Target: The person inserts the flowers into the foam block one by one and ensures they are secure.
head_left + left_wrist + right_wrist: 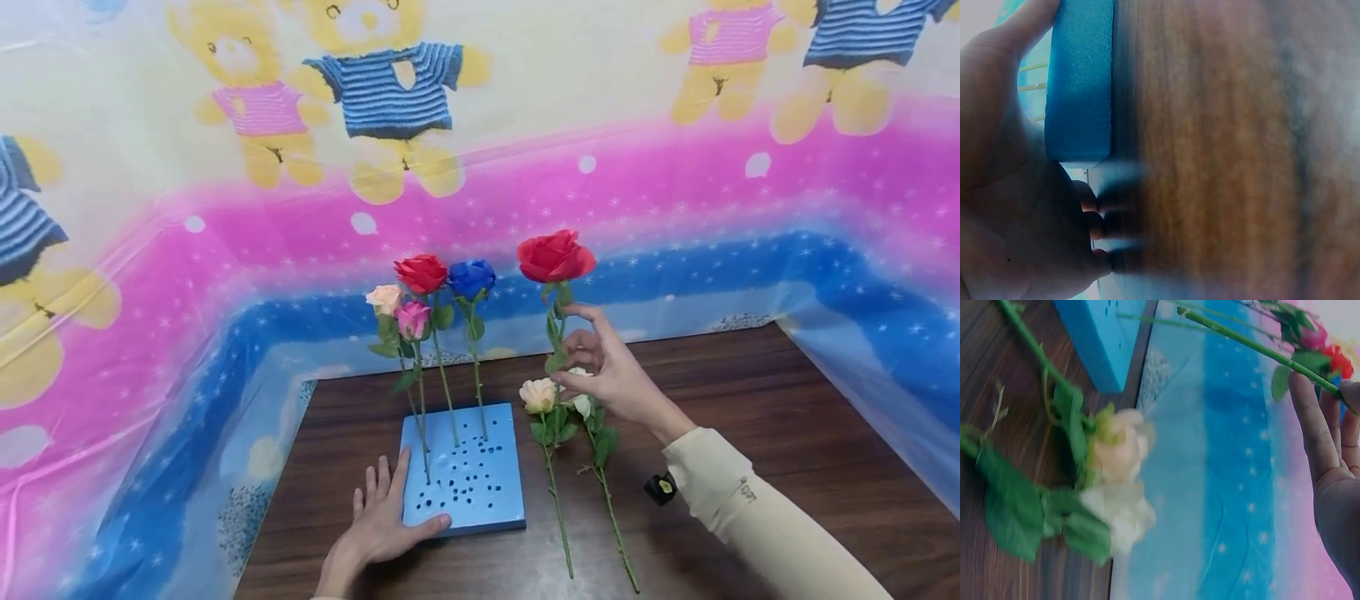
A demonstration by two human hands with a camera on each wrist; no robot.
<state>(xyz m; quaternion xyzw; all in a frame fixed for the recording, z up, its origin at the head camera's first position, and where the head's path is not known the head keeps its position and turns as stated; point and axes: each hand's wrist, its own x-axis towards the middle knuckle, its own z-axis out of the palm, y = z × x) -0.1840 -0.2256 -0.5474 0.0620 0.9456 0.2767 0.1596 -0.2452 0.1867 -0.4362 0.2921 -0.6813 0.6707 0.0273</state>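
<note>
Steadying the blue block (507, 467) at its near left with our spread left hand (382, 521), we see four roses (422, 273) standing in it; further right, two pale roses (538, 395) lie down, and our right hand (622, 379) pinches a raised red rose (557, 256) by its stem. Best we hold it straight, clear of blooms.

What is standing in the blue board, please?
In the blue board stand a peach rose, a pink rose, a red rose and a blue rose. Their stem ends are hidden inside.
</note>
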